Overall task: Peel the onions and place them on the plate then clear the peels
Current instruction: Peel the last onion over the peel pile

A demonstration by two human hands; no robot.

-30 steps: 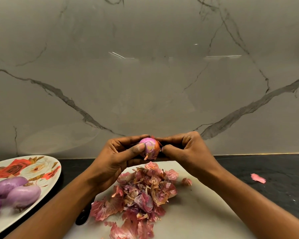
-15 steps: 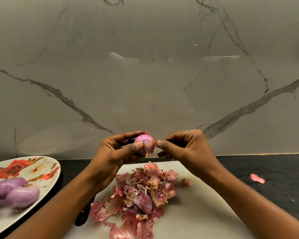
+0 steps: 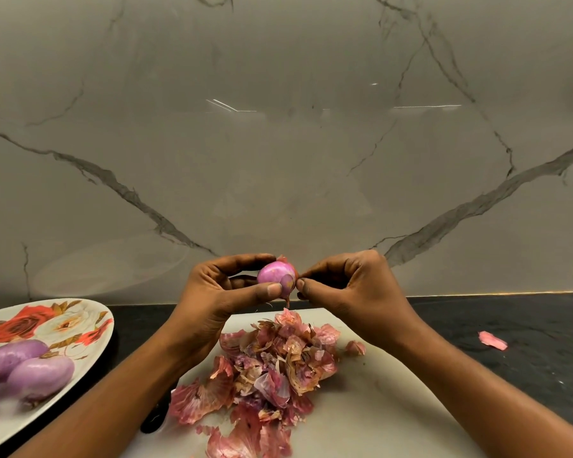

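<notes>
One onion (image 3: 276, 276), centre frame above the peel pile (image 3: 272, 361), is being gripped in the left hand (image 3: 222, 292) while the right hand (image 3: 354, 289) is pinching its loose skin; am judging a slow pull toward the root cleanest

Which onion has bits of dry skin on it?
The onion in the left hand, with the right hand pinching its skin. Brown flakes cling to it; the peeled onions on the plate are smooth purple.
</notes>
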